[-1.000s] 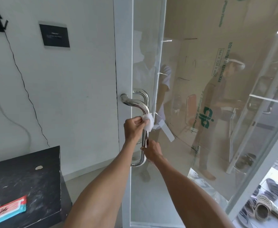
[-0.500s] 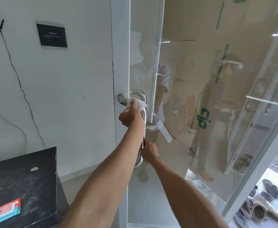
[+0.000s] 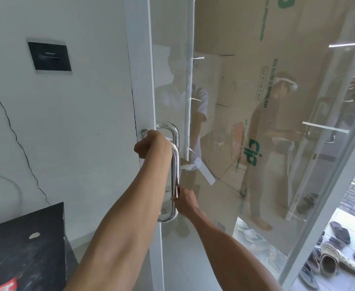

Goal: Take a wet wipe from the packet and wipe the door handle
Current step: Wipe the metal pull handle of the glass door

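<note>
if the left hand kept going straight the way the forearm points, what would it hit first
Probably the white door frame, at the round metal handle mount just beyond the knuckles. The left hand is closed on the white wet wipe around the chrome handle's top bend; depth is unclear.

A black table (image 3: 23,244) is seen in the lower left of the frame, its top scuffed and marked with a pale chipped spot. A red packet (image 3: 6,285) (only its corner is caught at the bottom edge) is laid flat on it. Several sandals (image 3: 332,259) are scattered on the light floor (image 3: 195,267) at lower right.
</note>
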A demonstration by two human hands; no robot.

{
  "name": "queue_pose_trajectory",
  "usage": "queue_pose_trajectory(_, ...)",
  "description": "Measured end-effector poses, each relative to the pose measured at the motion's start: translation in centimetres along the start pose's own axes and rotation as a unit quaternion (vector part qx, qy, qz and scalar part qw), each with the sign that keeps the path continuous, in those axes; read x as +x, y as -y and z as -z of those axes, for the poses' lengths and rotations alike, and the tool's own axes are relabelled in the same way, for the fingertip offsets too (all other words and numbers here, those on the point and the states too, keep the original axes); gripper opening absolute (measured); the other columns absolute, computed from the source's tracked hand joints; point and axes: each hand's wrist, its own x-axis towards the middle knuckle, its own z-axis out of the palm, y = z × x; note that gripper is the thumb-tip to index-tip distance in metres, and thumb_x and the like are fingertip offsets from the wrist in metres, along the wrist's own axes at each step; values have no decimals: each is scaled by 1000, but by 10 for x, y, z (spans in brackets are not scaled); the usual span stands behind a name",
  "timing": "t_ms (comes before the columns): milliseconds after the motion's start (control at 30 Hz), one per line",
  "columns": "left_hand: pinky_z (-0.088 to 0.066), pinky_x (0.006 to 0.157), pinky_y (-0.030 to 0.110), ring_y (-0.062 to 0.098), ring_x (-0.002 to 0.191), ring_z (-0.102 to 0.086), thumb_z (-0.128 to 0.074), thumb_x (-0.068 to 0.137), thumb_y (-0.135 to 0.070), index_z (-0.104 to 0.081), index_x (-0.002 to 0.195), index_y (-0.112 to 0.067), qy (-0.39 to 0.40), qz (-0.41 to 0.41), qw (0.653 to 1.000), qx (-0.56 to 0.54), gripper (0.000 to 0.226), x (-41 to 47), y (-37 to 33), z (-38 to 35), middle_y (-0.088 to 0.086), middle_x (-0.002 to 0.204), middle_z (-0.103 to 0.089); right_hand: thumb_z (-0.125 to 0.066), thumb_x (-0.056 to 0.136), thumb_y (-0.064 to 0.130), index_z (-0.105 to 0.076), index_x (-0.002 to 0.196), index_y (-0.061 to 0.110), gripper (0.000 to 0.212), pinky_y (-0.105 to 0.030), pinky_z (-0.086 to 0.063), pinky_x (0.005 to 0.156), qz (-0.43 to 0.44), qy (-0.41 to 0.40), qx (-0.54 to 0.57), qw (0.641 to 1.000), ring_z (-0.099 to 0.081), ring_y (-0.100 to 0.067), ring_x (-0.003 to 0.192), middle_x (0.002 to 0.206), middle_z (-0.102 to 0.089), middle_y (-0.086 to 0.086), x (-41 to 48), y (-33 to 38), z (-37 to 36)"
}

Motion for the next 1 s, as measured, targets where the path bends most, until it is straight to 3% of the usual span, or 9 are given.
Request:
queue_pose_trajectory(133, -56, 81, 38, 36, 97, -69, -67, 77, -14, -67, 96, -8, -96, -93, 989, 62, 19, 19, -11, 7, 14, 108, -72, -67, 84, 27, -58, 106, 10, 29, -35, -50, 71, 10, 9, 5, 1000, -63, -32, 86, 96, -68, -13, 4, -3, 1)
queue_pose_trajectory(233, -50, 77, 35, 37, 96, -68, -70, 72, -16, -73, 99, -14, -75, -181, 963, 184, 27, 32, -17, 13, 9, 112, -69, -71, 80, 29, -60, 105, 9, 33, -38, -52, 74, 25, 8, 6, 1000, -63, -29, 84, 88, -67, -9, 7, -5, 5)
queue_pose_trajectory(333, -43, 76, 34, 37, 100, -64, -74, 73, -19, -65, 109, -14, -38, -229, 929, 287, 37, 40, -22, 16, 11, 125, -54, -66, 80, 38, -38, 138, 11, 70, -41, -51, 86, 75, -11, -18, 997, -60, -32, 103, 115, -62, -14, 4, 2, 11)
queue_pose_trajectory(400, -47, 82, 36, 35, 103, -63, -78, 69, -23, -63, 111, -13, -20, -237, 915, 327, 45, 45, -27, 17, 11, 126, -54, -53, 80, 44, -22, 145, 14, 79, -45, -50, 91, 112, -84, 32, 990, -55, -30, 114, 132, -52, -12, -1, 16, 19)
queue_pose_trajectory(600, -54, 78, 35, 32, 94, -69, -87, 57, -44, -69, 102, -10, 26, -222, 909, 352, 60, 69, -37, 19, 9, 106, -71, -52, 96, 24, -51, 131, 11, 37, -32, -49, 88, 256, -359, 149, 885, -58, -19, 108, 123, -61, -3, -3, 112, 70)
queue_pose_trajectory(667, -58, 77, 38, 31, 85, -70, -82, 60, -56, -68, 84, -8, 37, -216, 928, 302, 55, 76, -37, 21, 9, 92, -71, -52, 96, 25, -58, 124, 11, 32, -34, -49, 91, 282, -358, 121, 882, -57, -20, 113, 125, -61, -3, 3, 143, 78)
queue_pose_trajectory(767, -58, 78, 37, 31, 83, -70, -72, 74, -57, -60, 69, -10, 46, -225, 951, 205, 48, 88, -38, 24, 7, 78, -68, -53, 96, 32, -61, 120, 13, 32, -38, -52, 85, 268, -268, 41, 924, -60, -26, 108, 120, -65, -7, 11, 175, 85)
queue_pose_trajectory(867, -50, 85, 36, 28, 106, -64, -73, 77, -48, -63, 109, -13, 40, -296, 929, 218, 49, 97, -46, 26, 7, 116, -66, -56, 92, 28, -68, 99, 10, 22, -36, -51, 63, 253, -220, -61, 940, -65, -36, 81, 91, -71, -13, 16, 180, 88)
queue_pose_trajectory(1000, -47, 96, 32, 20, 120, -54, -77, 79, -36, -48, 137, -22, 148, -350, 900, 215, 67, 112, -61, 26, 5, 134, -55, -65, 84, 27, -67, 97, 12, 20, -32, -47, 57, 293, -253, -76, 919, -64, -33, 72, 85, -71, -9, 15, 164, 88)
